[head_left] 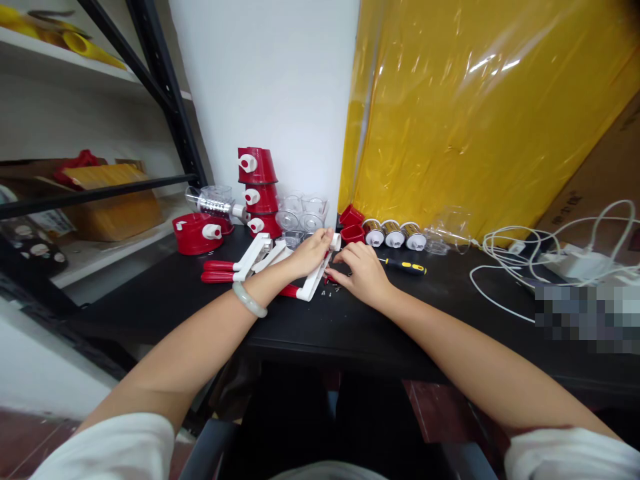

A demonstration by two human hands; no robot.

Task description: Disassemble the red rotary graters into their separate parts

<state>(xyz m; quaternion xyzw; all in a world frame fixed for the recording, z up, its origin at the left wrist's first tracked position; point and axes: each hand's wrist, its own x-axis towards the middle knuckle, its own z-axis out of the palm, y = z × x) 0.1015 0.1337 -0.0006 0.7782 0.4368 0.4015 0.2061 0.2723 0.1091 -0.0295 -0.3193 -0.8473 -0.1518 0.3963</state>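
My left hand (311, 255) is closed around a white crank handle (314, 283) with a red grip, tilted above the black table. My right hand (363, 270) is beside the handle's upper end, thumb and fingers bent toward it; whatever they pinch is too small to make out. Beneath the fingers lie several small screws (323, 293) and a little red part (330, 279). More white handles with red grips (219, 271) rest left of my left hand. A yellow and black screwdriver (406, 266) lies to the right of my right hand.
Red housings (257, 167) stand stacked at the back, with another red base (197, 235) to their left. Clear plastic cups (303, 212), grater drums (395, 235) and red hoppers (353, 233) line the wall. White cables (505, 243) tangle at right. A shelf rack (165, 87) borders the left.
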